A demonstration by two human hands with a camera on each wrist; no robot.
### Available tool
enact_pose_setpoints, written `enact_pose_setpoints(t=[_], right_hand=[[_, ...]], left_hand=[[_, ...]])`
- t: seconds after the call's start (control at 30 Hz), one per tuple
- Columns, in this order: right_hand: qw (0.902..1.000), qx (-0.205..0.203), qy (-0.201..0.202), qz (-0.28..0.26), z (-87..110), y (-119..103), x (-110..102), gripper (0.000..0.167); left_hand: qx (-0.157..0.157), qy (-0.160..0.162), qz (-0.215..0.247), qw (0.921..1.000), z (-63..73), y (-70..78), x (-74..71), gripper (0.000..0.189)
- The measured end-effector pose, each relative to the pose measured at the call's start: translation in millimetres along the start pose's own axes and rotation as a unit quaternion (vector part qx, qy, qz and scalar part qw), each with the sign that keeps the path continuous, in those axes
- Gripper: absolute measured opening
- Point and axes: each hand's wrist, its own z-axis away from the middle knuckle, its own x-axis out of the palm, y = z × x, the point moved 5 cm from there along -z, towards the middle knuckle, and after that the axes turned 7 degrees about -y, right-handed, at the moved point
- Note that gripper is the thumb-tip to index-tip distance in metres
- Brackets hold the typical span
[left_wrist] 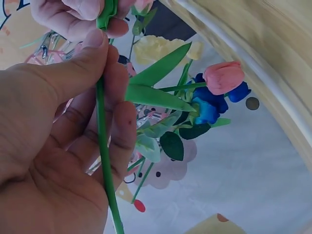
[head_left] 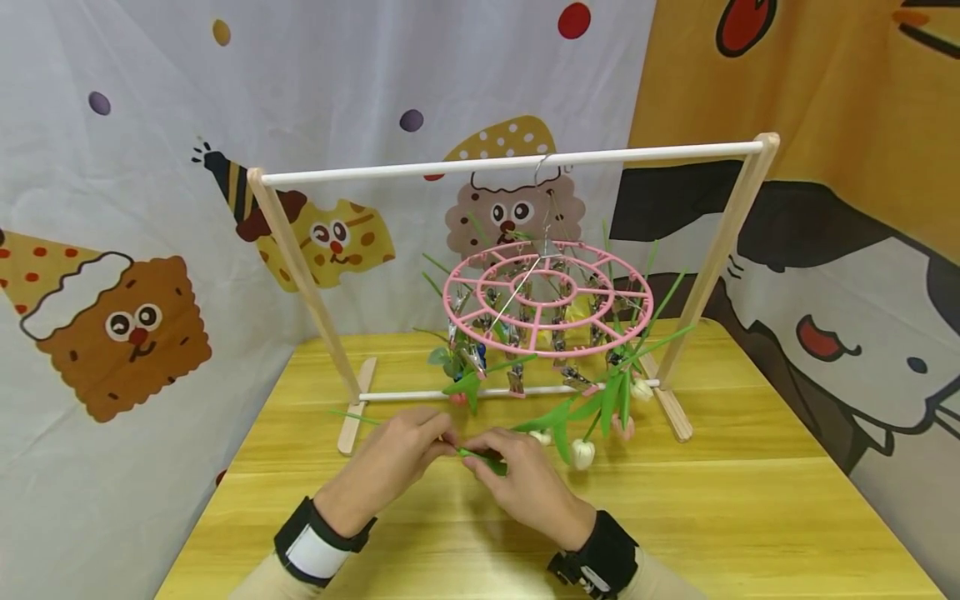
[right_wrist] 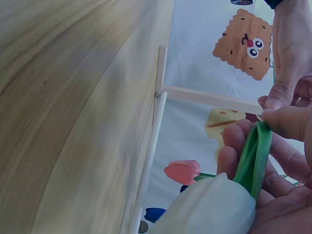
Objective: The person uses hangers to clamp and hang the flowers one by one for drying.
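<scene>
Both hands hold an artificial white tulip (right_wrist: 207,209) low over the table, in front of the rack. My left hand (head_left: 397,454) pinches its green stem (left_wrist: 101,126) between thumb and fingers, and the stem's free end runs along the palm. Close beside it, my right hand (head_left: 525,479) pinches the base of the folded green leaf (right_wrist: 256,156) where it meets the stem. The tulip's white head shows large in the right wrist view, below the right fingers; in the head view the right hand hides it.
Beyond the hands, a pink round clip hanger (head_left: 534,337) hangs from the rack's white bar (head_left: 420,169). Its metal clips carry several upside-down flowers, including a white tulip (head_left: 582,454), a pink tulip (left_wrist: 224,78) and a blue flower (left_wrist: 207,111). Wooden rack feet (head_left: 356,408) stand on the table.
</scene>
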Motion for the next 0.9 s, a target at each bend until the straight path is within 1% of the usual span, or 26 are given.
enact_pose_setpoints(t=[0.1,0.2,0.27,0.33,0.37,0.43,0.5,0.53,0.57,0.6,0.67,0.7,0.77,0.83,0.9], right_hand=[[0.9999,-0.002,0.011,-0.009,2.0,0,-2,0.018],[0.9997,0.002,0.021,-0.014,5.1,1,-4,0.019],[0.9994,0.005,0.029,-0.018,7.3,2,-6,0.02],[0.999,0.011,0.033,-0.028,9.4,3,-7,0.021],[0.9987,0.014,0.035,-0.034,10.3,3,-8,0.021],[0.9978,0.019,0.037,-0.052,11.4,4,-9,0.021],[0.9969,0.022,0.04,-0.064,12.3,3,-10,0.02],[0.9966,0.021,0.042,-0.068,12.5,3,-11,0.019],[0.9965,0.019,0.045,-0.068,12.9,3,-11,0.019],[0.9963,0.018,0.049,-0.069,13.2,2,-12,0.019],[0.9958,0.01,0.059,-0.069,14.0,0,-13,0.019],[0.9955,0.007,0.063,-0.07,14.2,-1,-14,0.02],[0.9948,0.0,0.07,-0.074,14.4,-3,-15,0.02],[0.9942,-0.006,0.075,-0.077,14.1,-6,-16,0.02],[0.9936,-0.008,0.076,-0.082,13.8,-7,-16,0.021]], left_hand=[[0.02,0.031,-0.012,0.9993,-1.0,4.1,-4.7,0.023],[0.042,0.078,-0.022,0.9958,-0.1,8.1,-12.1,0.031],[0.055,0.108,-0.014,0.9926,0.8,10.6,-17.8,0.035],[0.066,0.133,0.007,0.9889,1.6,13.2,-23.9,0.037],[0.073,0.144,0.019,0.9867,2.0,14.3,-26.8,0.034],[0.084,0.174,0.039,0.9803,3.2,17.0,-33.0,0.02],[0.084,0.211,0.051,0.9725,5.1,18.0,-38.0,0.012],[0.078,0.229,0.057,0.9686,6.2,17.3,-39.5,0.012],[0.063,0.245,0.061,0.9655,7.1,16.0,-40.1,0.013],[0.04,0.259,0.068,0.9627,7.5,14.2,-39.7,0.012],[-0.018,0.268,0.089,0.9591,7.4,9.1,-34.9,0.015],[-0.047,0.265,0.102,0.9576,6.5,6.9,-30.9,0.018],[-0.099,0.246,0.13,0.9553,3.6,4.2,-20.6,0.022],[-0.123,0.227,0.154,0.9538,-0.7,4.9,-10.6,0.02],[-0.125,0.213,0.178,0.9526,-5.3,7.8,-3.1,0.017]])
